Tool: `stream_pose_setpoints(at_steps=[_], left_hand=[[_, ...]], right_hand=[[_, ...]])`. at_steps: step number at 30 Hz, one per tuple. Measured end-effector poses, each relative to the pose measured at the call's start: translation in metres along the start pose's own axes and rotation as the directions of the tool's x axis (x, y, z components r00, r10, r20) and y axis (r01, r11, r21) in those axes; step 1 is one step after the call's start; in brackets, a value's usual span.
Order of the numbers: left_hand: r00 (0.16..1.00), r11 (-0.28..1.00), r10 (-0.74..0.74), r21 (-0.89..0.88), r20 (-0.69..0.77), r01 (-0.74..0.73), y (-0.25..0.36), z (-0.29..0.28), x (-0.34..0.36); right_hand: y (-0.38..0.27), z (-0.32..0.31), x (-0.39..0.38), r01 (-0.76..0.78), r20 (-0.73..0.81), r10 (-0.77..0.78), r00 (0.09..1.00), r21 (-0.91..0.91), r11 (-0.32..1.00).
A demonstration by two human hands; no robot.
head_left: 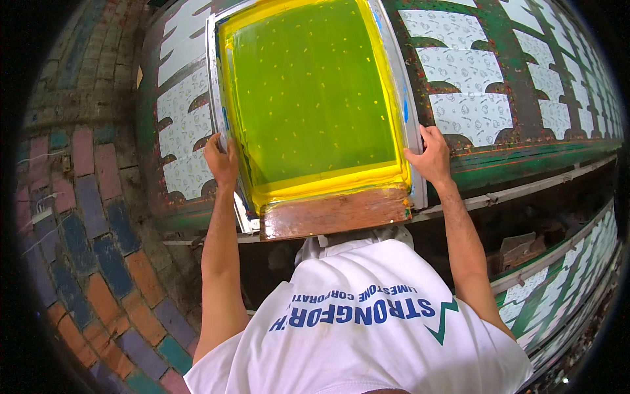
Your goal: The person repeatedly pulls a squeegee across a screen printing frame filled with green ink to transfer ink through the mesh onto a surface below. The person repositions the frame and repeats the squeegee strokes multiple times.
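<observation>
A large printing screen [308, 98] with a pale metal frame and green-yellow mesh lies flat on a long surface [499, 161], across its near edge, with the screen's near end jutting a little past that edge toward the person. The left hand [221, 159] is clenched on the left side rail of the frame, fingers curled over it near the near corner. The right hand [430, 156] grips the right side rail in the same way, at about the same height, so both arms reach out on either side of the screen. Yellow ink is pooled in a band along the near end of the mesh and runs up both long sides. A wooden squeegee [335, 213], brown and worn, sits across the near end of the frame, touching the yellow band, between the two hands. On the surface to the left and right of the screen lie rows of white patterned pieces of cloth [469, 115], each with scalloped edges. A brick floor [98, 262] in mixed colours shows at the left.
</observation>
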State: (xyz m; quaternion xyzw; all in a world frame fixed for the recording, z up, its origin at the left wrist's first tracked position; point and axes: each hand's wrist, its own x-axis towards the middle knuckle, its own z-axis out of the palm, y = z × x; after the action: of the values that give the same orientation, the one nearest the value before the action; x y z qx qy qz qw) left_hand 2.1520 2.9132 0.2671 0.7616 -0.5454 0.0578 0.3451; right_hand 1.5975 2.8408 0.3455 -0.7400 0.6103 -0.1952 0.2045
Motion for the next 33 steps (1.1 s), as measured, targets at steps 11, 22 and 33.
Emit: stream_pose_setpoints(at_steps=[11,22,33], left_hand=[[0.995,0.993,0.104,0.061,-0.008,-0.103,-0.001,0.013,0.010],[0.992,0.987,0.126,0.096,0.002,-0.126,-0.003,0.016,0.007],[0.999,0.996,0.029,-0.085,0.020,-0.027,-0.003,0.015,0.008]], right_hand=[[0.007,0.010,0.006,0.020,-0.011,-0.020,1.000,0.010,1.000],[-0.055,-0.003,-0.027,0.166,-0.126,-0.183,0.975,-0.128,0.978],[-0.175,0.039,-0.085,0.670,0.534,-0.620,0.575,0.126,0.731]])
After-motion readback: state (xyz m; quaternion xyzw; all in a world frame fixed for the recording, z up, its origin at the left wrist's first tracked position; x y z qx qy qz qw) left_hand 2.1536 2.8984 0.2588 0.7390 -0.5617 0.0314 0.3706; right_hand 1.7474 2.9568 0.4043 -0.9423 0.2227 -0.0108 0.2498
